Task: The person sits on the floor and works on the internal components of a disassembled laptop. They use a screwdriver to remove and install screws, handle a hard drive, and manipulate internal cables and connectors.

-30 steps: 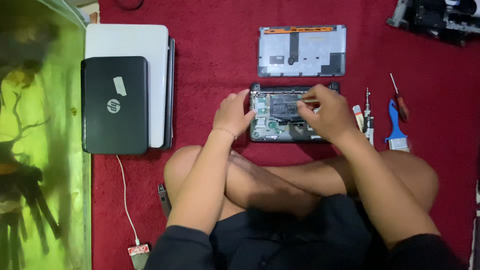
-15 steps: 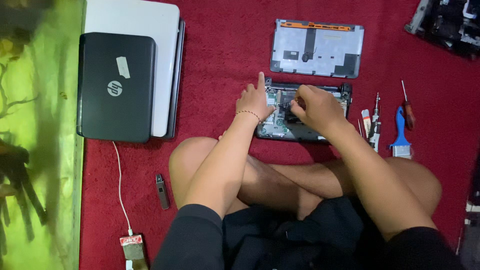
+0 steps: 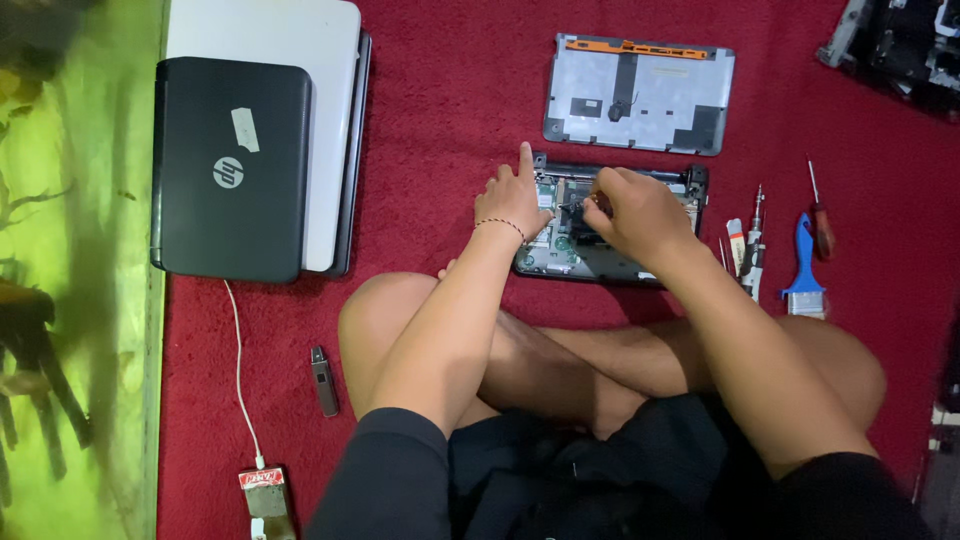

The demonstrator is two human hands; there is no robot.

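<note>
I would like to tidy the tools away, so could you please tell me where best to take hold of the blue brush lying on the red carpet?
Grip the blue brush by its narrow handle, the end farther from the person, coming from above. It lies flat on the red carpet, bristles toward the knee, with the red screwdriver close on one side, so pinch the handle across its width.

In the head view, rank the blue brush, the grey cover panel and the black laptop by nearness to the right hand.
1. Grey cover panel, just above the right hand.
2. Blue brush, off to its right.
3. Black laptop, far left.
</note>
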